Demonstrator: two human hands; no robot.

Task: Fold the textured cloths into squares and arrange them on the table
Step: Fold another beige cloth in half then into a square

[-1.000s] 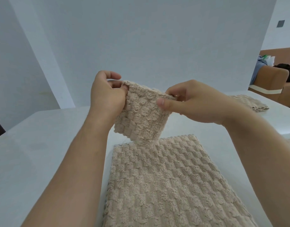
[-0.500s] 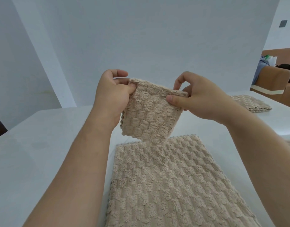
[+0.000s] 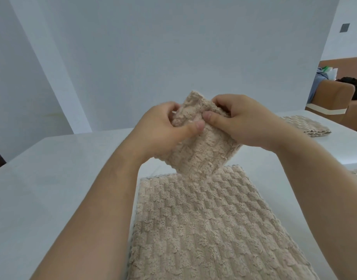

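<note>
1. White tabletop (image 3: 52,188) stood before a pale wall (image 3: 173,47).
2. One large beige cloth (image 3: 204,229) lay flat on the tabletop, near centre.
3. A smaller held cloth (image 3: 202,154) hung over its far edge, bunched at the top.
4. Left hand (image 3: 163,134) and right hand (image 3: 246,122) met at that top, fingers and thumbs clamped on the fabric.
5. A folded cloth (image 3: 302,126) lay at the far right, well apart.

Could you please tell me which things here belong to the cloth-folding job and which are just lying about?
Belongs to the job:
- raised textured cloth, held up over the table
- flat textured cloth
- folded cloth, far right
- white table

Just lying about:
- brown sofa
- black item on the sofa
- wall switch
</note>
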